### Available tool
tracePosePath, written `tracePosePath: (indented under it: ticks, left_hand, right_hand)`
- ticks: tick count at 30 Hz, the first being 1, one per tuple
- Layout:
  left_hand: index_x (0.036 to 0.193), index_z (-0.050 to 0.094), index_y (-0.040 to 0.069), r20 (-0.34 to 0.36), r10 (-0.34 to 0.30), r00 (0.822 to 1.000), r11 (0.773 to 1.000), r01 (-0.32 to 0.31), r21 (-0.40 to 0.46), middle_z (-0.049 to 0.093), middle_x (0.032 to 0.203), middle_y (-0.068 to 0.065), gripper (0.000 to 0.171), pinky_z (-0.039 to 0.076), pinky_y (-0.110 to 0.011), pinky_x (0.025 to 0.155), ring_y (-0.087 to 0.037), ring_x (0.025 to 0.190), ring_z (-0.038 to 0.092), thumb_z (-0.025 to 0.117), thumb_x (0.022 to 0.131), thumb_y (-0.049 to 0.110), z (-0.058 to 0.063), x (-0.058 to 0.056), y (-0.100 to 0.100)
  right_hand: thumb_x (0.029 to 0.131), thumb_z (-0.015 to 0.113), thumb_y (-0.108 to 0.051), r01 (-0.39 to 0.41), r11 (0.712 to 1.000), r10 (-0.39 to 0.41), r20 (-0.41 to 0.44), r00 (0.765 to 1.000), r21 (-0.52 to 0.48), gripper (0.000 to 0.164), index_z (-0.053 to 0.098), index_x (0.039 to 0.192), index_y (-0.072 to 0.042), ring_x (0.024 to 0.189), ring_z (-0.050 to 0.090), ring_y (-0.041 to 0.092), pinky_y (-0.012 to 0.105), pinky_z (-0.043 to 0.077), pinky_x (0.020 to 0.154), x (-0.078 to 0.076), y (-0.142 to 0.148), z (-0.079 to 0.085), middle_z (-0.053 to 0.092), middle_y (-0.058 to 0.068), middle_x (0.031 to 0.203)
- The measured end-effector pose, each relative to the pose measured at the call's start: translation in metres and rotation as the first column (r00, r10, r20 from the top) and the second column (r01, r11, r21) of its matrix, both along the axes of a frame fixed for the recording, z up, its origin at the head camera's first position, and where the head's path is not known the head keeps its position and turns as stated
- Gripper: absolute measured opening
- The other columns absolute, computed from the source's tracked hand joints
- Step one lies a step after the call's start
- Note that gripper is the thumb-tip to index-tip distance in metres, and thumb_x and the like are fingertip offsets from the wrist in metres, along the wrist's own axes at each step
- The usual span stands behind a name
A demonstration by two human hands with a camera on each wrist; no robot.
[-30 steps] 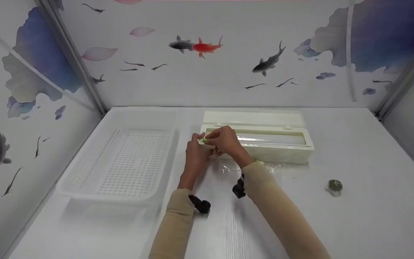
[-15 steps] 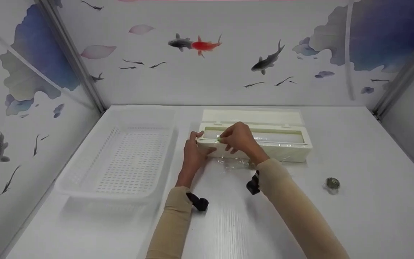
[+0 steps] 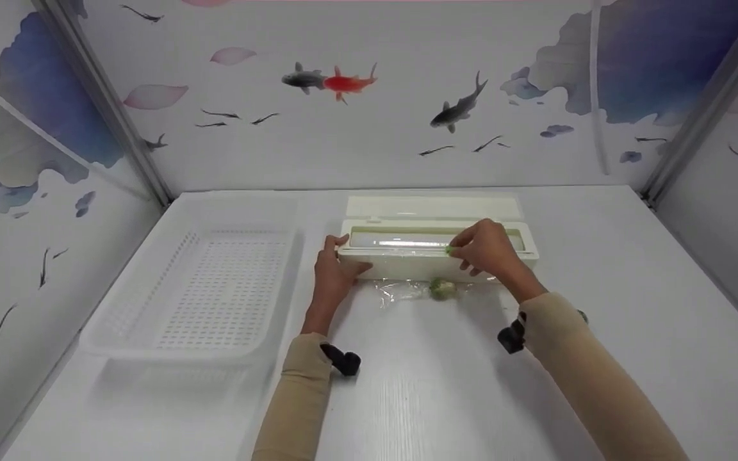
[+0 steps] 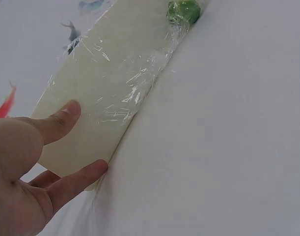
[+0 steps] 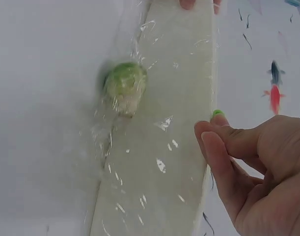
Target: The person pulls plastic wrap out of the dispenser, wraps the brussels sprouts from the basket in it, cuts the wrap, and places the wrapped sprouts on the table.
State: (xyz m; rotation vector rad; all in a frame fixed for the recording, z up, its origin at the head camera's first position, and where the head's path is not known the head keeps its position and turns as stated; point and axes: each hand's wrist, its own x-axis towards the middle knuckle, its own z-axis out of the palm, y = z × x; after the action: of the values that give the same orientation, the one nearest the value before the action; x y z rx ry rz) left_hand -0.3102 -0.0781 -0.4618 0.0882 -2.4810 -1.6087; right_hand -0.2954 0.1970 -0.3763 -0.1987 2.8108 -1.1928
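A cream cling film dispenser box (image 3: 401, 266) lies with its lid (image 3: 436, 206) folded back and a roll of film inside. My left hand (image 3: 332, 278) grips its left end, thumb on the front face in the left wrist view. At the front rim, toward the right, my right hand (image 3: 491, 253) pinches a small green slide cutter (image 5: 218, 113), mostly covered by the fingers. Clear cling film (image 4: 135, 83) hangs down the front face. Against the lower front edge a Brussels sprout (image 3: 442, 289) sits in that film, green with a pale base.
A white perforated plastic basket (image 3: 279, 320) stands on the left of the white table (image 3: 401, 397). Another small green item (image 3: 582, 315) shows barely past the right sleeve. Printed panels (image 3: 394, 153) close off the back and sides.
My right hand has slid the green cutter rightward along the box rim, from the left end. The left hand stays on the box end. The sprout in the film has come into sight.
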Motion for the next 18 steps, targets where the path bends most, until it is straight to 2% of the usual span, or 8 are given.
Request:
tracePosePath:
  ticks: [8, 14, 18]
  left_hand:
    - [0.134, 0.049, 0.013, 0.009, -0.001, 1.000, 1.000, 0.001, 0.011, 0.055, 0.124, -0.020, 0.067, 0.060, -0.028, 0.071, -0.030, 0.109, 0.056, 0.086, 0.078, 0.011, 0.001, 0.000, 0.000]
    - [0.135, 0.049, 0.013, 0.015, -0.013, 1.000, 1.000, 0.013, 0.007, 0.055, 0.124, -0.019, 0.067, 0.060, -0.029, 0.073, -0.029, 0.111, 0.055, 0.086, 0.078, 0.013, 0.001, 0.001, 0.001]
    - [0.134, 0.049, 0.014, 0.010, -0.003, 1.000, 1.000, 0.003, -0.009, 0.056, 0.124, -0.018, 0.066, 0.058, -0.033, 0.081, -0.029, 0.111, 0.055, 0.086, 0.079, 0.015, 0.001, 0.000, -0.002]
  right_hand:
    - [0.096, 0.065, -0.005, 0.034, 0.997, -0.031, -0.039, 0.999, 0.065, 0.023, 0.071, 0.115, 0.006, 0.072, 0.073, 0.017, 0.027, 0.061, 0.055, 0.013, 0.046, 0.000, 0.070, 0.029, 0.112]
    - [0.095, 0.064, -0.004, 0.021, 0.994, -0.014, -0.069, 0.998, 0.106, 0.022, 0.072, 0.113, 0.007, 0.076, 0.074, 0.027, 0.028, 0.060, 0.053, 0.018, 0.055, 0.002, 0.070, 0.030, 0.112]
    - [0.093, 0.064, -0.001, 0.044, 0.987, -0.028, -0.107, 0.994, 0.154, 0.022, 0.072, 0.110, 0.010, 0.072, 0.073, 0.029, 0.026, 0.057, 0.050, 0.017, 0.064, 0.003, 0.071, 0.031, 0.105]
